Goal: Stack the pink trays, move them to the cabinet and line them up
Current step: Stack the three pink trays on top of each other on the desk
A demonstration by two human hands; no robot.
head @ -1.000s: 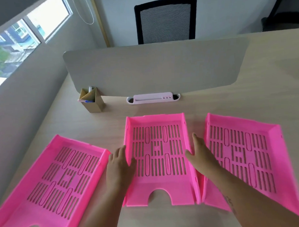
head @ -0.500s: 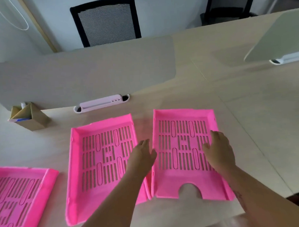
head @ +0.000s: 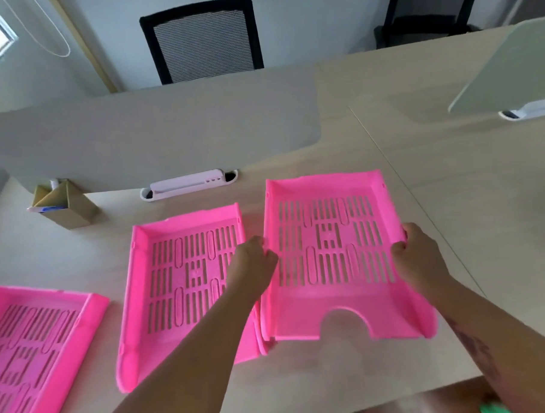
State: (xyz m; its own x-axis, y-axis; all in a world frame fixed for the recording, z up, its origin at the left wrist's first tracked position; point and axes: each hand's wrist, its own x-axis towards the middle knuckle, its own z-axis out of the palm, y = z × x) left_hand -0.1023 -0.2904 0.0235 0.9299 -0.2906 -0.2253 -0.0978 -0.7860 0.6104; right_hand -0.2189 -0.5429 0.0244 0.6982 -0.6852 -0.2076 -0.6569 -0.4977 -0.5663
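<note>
Middle tray crowds leftward path (desk rightward bare).

No readable text anywhere, no labels, brands or numbers on the pink trays, none on the cardboard pen holder, none on the desk divider

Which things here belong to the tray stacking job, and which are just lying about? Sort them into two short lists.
Part of the job:
- slotted pink plastic tray on the right, gripped at its side walls by the left hand and right hand
- middle pink tray
- left pink tray

Lying about:
- brown cardboard pen holder
- white plastic cable slot
- black mesh office chair
</note>
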